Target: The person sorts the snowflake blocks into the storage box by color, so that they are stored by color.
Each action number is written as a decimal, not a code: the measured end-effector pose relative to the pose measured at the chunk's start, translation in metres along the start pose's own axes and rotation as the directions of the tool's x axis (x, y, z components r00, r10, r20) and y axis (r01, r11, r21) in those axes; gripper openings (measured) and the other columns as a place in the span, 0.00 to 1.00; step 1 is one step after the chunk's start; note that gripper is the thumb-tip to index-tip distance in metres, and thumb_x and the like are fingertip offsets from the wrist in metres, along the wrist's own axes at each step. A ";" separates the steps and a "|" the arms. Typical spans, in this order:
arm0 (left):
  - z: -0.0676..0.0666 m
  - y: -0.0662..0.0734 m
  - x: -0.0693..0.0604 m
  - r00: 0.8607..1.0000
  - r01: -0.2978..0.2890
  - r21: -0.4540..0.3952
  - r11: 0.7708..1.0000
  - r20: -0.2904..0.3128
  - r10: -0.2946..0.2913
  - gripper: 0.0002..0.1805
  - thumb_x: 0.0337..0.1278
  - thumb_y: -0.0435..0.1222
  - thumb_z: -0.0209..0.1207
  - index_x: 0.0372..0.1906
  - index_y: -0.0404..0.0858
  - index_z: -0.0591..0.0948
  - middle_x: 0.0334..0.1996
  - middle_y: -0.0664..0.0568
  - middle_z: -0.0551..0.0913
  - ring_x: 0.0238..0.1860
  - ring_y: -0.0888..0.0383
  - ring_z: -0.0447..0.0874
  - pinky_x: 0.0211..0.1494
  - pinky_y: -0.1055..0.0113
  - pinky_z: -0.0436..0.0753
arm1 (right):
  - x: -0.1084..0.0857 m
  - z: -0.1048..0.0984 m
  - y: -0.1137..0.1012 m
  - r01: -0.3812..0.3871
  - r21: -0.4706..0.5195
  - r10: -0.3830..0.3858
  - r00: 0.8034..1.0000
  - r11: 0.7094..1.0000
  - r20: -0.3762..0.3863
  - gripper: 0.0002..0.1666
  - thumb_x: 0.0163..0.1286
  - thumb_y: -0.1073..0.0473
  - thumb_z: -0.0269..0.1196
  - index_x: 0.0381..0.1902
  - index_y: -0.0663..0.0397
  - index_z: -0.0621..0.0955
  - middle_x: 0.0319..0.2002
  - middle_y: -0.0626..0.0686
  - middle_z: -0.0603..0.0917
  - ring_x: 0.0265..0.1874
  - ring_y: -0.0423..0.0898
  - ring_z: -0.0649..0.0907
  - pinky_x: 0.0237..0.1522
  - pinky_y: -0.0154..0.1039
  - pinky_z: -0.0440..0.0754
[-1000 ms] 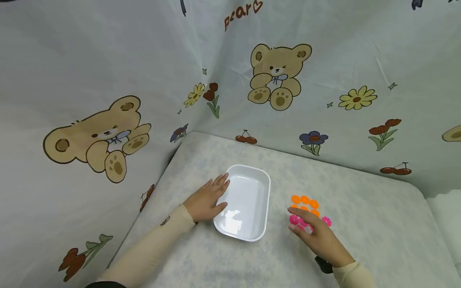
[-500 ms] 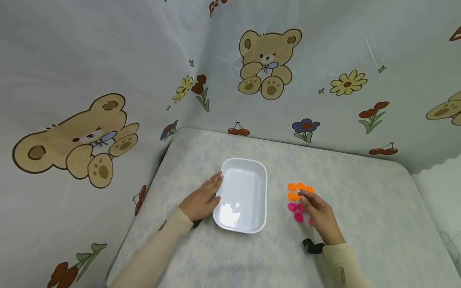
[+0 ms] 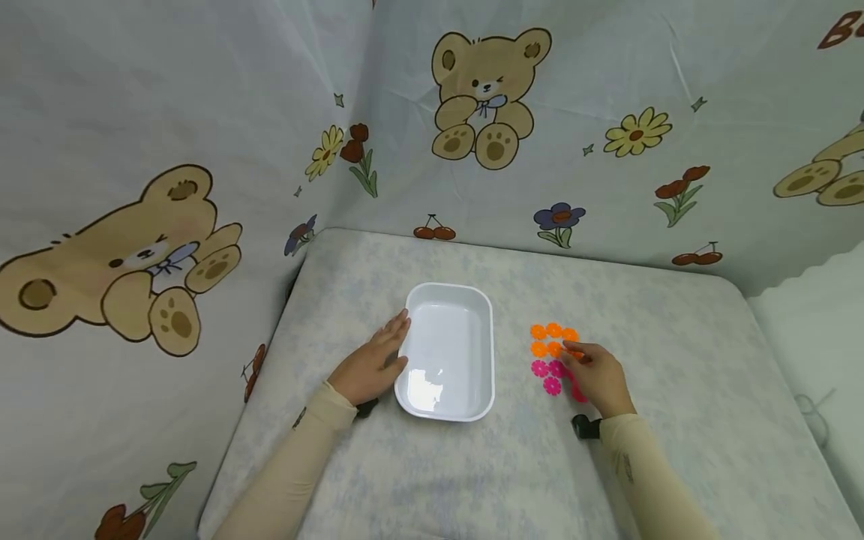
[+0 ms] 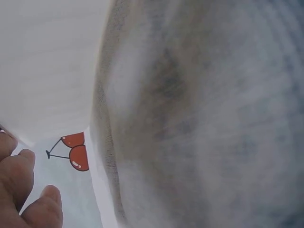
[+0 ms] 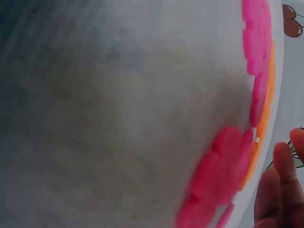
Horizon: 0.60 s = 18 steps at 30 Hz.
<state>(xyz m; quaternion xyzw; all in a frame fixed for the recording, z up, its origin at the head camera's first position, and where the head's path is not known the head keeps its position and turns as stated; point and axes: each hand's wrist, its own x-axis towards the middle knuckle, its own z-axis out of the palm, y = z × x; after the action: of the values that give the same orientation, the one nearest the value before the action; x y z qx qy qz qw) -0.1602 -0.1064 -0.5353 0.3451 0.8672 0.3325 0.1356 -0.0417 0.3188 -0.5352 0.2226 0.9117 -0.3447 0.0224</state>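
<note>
My left hand (image 3: pixel 367 373) rests its extended fingers against the left rim of a white rectangular tray (image 3: pixel 487 352); some of its fingers (image 4: pixel 45 209) also show in the left wrist view. To the right of the tray lie small flower-shaped pieces, a group of orange ones (image 3: pixel 538 331) behind a group of pink ones (image 3: pixel 552 385). Over the right side of these groups hovers my right hand (image 3: pixel 601 379), its thumb and index finger slightly apart near an orange piece. It covers part of both groups. In the right wrist view, pink pieces (image 5: pixel 213 175) appear close up beside the fingers (image 5: pixel 285 164).
A pale mottled cloth covers the table (image 3: pixel 432 480). Behind and to the left hang white curtains with printed bears (image 3: pixel 496 97) and flowers. A black wrist-camera mount (image 3: pixel 586 427) sits by the right sleeve.
My right hand has moved forward over the pieces, and its thumb and fingers have drawn closer together. The left hand stays at the tray's rim. The head view has shifted.
</note>
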 end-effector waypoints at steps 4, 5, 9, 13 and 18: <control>0.001 0.000 0.001 1.000 -0.003 -0.003 1.000 0.004 0.003 0.37 0.81 0.46 0.49 0.84 0.45 0.49 0.85 0.62 0.41 0.86 0.52 0.44 0.89 0.56 0.49 | 0.007 -0.008 -0.002 0.079 -0.135 -0.072 0.996 0.988 0.055 0.24 0.75 0.47 0.66 0.61 0.56 0.86 0.59 0.63 0.84 0.41 0.51 0.83 0.39 0.40 0.84; 0.001 0.000 0.001 1.000 -0.009 -0.003 1.000 0.004 0.009 0.37 0.81 0.46 0.49 0.84 0.44 0.49 0.86 0.61 0.41 0.86 0.51 0.44 0.89 0.55 0.49 | 0.010 -0.013 -0.004 0.090 -0.167 -0.076 0.994 0.982 0.084 0.22 0.75 0.49 0.66 0.59 0.56 0.87 0.58 0.63 0.85 0.41 0.51 0.83 0.40 0.41 0.85; 0.002 0.000 0.002 1.000 -0.023 0.008 1.000 -0.003 0.023 0.38 0.81 0.46 0.49 0.84 0.44 0.49 0.86 0.59 0.42 0.86 0.52 0.44 0.88 0.53 0.51 | 0.026 -0.041 -0.017 0.156 -0.280 -0.093 0.970 0.947 0.225 0.15 0.72 0.56 0.68 0.50 0.60 0.90 0.49 0.62 0.90 0.39 0.52 0.86 0.40 0.48 0.89; 0.000 -0.001 0.001 1.000 -0.006 0.012 1.000 -0.006 0.007 0.38 0.81 0.46 0.50 0.85 0.46 0.48 0.86 0.61 0.41 0.86 0.58 0.42 0.89 0.55 0.50 | 0.046 -0.060 -0.027 0.225 -0.363 -0.111 0.945 0.904 0.309 0.12 0.71 0.61 0.68 0.47 0.62 0.90 0.45 0.61 0.91 0.41 0.55 0.87 0.44 0.54 0.90; -0.001 -0.001 0.001 1.000 -0.010 -0.002 1.000 0.003 0.010 0.37 0.81 0.46 0.50 0.84 0.45 0.50 0.86 0.61 0.42 0.86 0.60 0.42 0.89 0.57 0.49 | 0.061 -0.060 -0.022 0.218 -0.414 -0.055 0.927 0.884 0.370 0.13 0.69 0.64 0.67 0.49 0.61 0.90 0.48 0.62 0.90 0.46 0.58 0.85 0.50 0.57 0.89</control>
<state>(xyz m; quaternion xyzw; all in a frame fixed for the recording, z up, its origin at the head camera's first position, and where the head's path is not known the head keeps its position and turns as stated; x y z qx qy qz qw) -0.1619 -0.1064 -0.5355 0.3498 0.8649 0.3333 0.1356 -0.0989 0.3662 -0.4877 0.0812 0.9613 -0.1599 0.2090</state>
